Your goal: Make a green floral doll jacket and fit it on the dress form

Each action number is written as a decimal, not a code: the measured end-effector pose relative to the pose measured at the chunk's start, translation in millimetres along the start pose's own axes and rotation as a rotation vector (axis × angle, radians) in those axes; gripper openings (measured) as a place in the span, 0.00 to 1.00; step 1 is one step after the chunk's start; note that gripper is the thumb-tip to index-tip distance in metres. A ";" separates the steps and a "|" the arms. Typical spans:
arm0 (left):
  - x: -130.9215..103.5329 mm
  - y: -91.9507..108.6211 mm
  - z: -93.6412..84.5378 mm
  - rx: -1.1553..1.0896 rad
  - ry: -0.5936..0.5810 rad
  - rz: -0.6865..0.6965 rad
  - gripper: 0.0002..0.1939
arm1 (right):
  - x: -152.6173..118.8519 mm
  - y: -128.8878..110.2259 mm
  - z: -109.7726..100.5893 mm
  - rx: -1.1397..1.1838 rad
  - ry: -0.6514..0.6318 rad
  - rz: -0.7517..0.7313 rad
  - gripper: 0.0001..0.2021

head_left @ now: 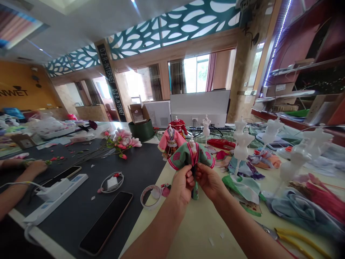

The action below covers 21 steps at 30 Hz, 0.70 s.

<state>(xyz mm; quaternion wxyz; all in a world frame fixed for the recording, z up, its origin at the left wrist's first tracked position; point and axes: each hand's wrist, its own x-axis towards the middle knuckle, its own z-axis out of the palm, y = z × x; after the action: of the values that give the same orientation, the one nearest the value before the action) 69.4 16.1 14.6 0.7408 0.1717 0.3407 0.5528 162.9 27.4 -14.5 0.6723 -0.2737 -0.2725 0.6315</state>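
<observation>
Both my hands meet at the front of a small green doll robe [179, 154] with pink trim, worn by a miniature mannequin [192, 142]. My left hand [184, 184] pinches the robe's left front edge just below the chest. On the other side, my right hand [208, 180] closes its thumb and fingers on the right front edge. A dark strip and a green patterned piece [195, 192] hang between the hands. Just behind stands a mannequin in a pink robe [169, 138], with a red outfit [178, 126] farther back.
Bare white mannequins [242, 145] and cloth pieces [244, 187] crowd the right side. Yellow-handled pliers [296, 239] lie front right. To the left are a tape roll [142, 197], phone [107, 223], power strip [58, 199], flowers [124, 140] and another person's hand [36, 169].
</observation>
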 end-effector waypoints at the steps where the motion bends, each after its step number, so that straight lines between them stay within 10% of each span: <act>1: -0.3 0.2 -0.3 0.005 -0.002 0.004 0.12 | 0.8 1.0 -0.5 0.002 0.008 0.010 0.12; 21: 5.1 -6.1 -2.7 0.133 -0.002 0.198 0.15 | -5.7 8.3 9.2 -0.017 0.077 0.000 0.15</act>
<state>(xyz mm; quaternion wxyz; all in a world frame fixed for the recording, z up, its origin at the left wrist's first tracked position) 72.6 18.5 7.2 0.6697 0.2539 0.3575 0.5994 150.2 22.4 -14.1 0.6799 -0.3033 -0.2519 0.6183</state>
